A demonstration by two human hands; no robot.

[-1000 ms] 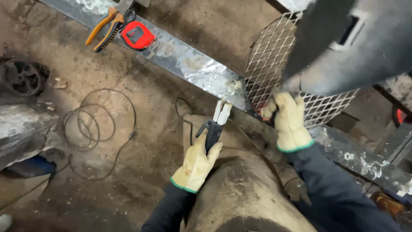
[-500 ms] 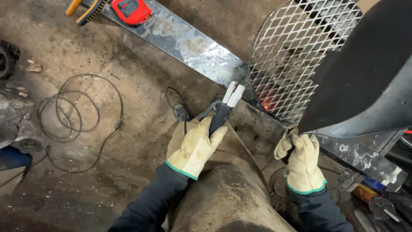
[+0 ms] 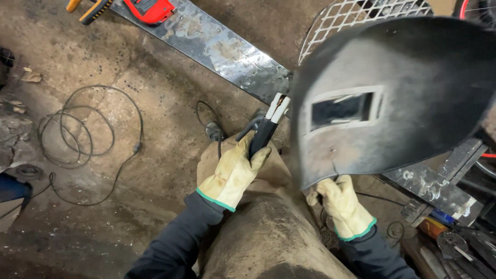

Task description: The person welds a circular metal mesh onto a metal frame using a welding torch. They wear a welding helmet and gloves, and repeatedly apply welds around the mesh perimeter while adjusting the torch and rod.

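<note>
dirty floor below: left hand [image 3: 233, 173] grips electrode holder [image 3: 266, 126], right hand [image 3: 342, 204] (gloved) grips welding shield [image 3: 392, 93].

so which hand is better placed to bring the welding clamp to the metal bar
Left. The left hand already grips the welding clamp, whose tip sits right by the metal bar. The right hand is busy holding up the welding mask, lower and farther from the bar.

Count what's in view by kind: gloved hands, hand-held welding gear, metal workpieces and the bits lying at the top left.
Gloved hands: 2, left hand, right hand
Welding gear: 2, black electrode holder, dark welding hand shield
Metal pieces: 2, long flat steel bar, white expanded-metal mesh panel
Top-left bits: 2, red tape measure, orange-handled pliers
Total: 8
</note>
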